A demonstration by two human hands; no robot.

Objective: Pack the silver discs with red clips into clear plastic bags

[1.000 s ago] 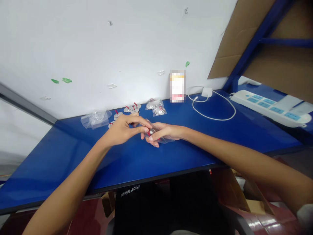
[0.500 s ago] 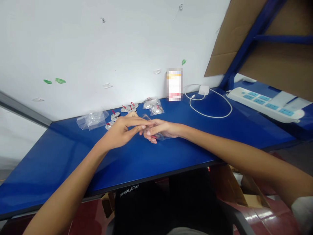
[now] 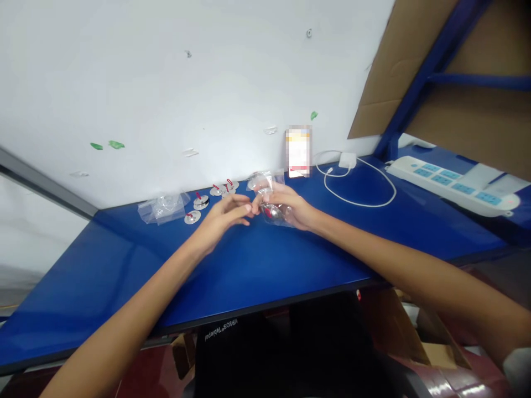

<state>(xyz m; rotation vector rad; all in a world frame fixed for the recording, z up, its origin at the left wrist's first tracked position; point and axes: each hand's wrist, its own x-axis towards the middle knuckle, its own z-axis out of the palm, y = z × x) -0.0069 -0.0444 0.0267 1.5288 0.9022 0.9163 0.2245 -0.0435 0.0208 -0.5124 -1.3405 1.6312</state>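
Note:
My right hand (image 3: 292, 205) holds a clear plastic bag (image 3: 286, 221) above the table. Inside the bag is a shiny round metal disc (image 3: 272, 213) with a bit of red on it. My left hand (image 3: 224, 218) is just left of the bag, its fingers apart and its fingertips close to those of my right hand. Whether the fingertips touch, I cannot tell. Behind my left hand lie several silver discs with red loops (image 3: 201, 202). Another bagged disc (image 3: 255, 181) lies against the wall, partly hidden by my right hand.
Loose clear bags (image 3: 164, 208) lie at the left on the blue table (image 3: 232, 276). A blurred-out upright card or phone (image 3: 298, 149) leans on the wall. To the right are a white charger with its cable (image 3: 347, 160) and a white power strip (image 3: 452, 182).
My left hand has drawn off to the left, away from the bag, and its fingers have spread. The bag stays in my right hand, and more of it shows. The view has tilted slightly.

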